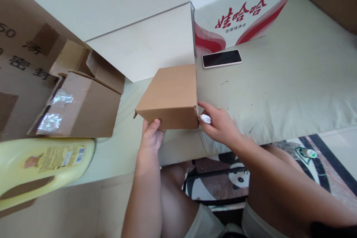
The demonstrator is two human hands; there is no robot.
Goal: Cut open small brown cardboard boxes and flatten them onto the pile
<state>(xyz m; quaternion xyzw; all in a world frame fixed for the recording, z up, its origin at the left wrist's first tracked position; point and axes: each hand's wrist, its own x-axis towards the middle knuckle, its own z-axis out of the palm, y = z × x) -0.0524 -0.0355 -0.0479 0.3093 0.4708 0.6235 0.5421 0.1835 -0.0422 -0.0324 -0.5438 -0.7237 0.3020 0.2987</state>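
A small brown cardboard box (170, 87) is tilted above the pale cloth-covered surface, its top lid down. My left hand (153, 134) grips its near lower edge, with the thumb on the front panel and the other fingers hidden underneath. At the right near corner is my right hand (217, 122), its forefinger at the box's right side. A small white object (205, 119) shows between the curled fingers of that hand; its kind cannot be made out. A little flap sticks out at the box's left near corner.
Behind the box stand a white carton (145, 44) and a red-and-white printed carton (237, 22). A phone (222, 58) lies on the cloth surface (292, 81). To the left are an opened cardboard box (95, 108) and a yellow jug (64, 156).
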